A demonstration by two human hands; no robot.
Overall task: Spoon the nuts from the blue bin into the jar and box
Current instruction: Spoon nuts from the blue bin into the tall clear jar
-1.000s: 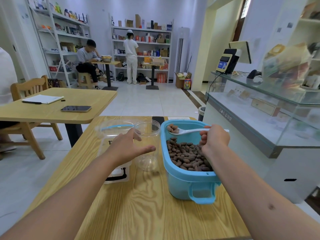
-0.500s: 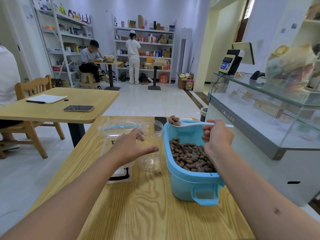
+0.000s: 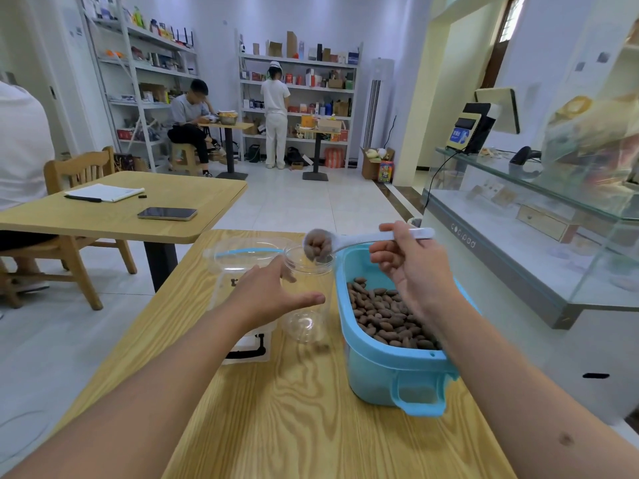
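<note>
A light wooden table (image 3: 294, 426) is stretching away from the viewer, its far edge sitting just beyond the containers. A blue bin (image 3: 390, 371) is standing near the table's right edge, with a glass counter (image 3: 539, 216) close beyond that edge across a narrow strip of floor. To the left, open tiled floor is separating this table from a second wooden table (image 3: 114, 216) carrying a phone (image 3: 167, 213) and a notepad (image 3: 103, 192).

Brown nuts (image 3: 383, 316) are filling the lower part of the bin. A clear jar (image 3: 306, 299) is standing just left of the bin, nearly touching it, and a clear box (image 3: 242, 257) is sitting just left of the jar, partly hidden by the left forearm.

The left hand (image 3: 273, 299) is reaching forward, fingers and thumb curving around the jar's left side. The right hand (image 3: 411, 267) is raised above the bin, fingers curled around the handle of a white spoon (image 3: 349, 240). The spoon's bowl is tilting over the jar's open mouth, holding several nuts.
</note>
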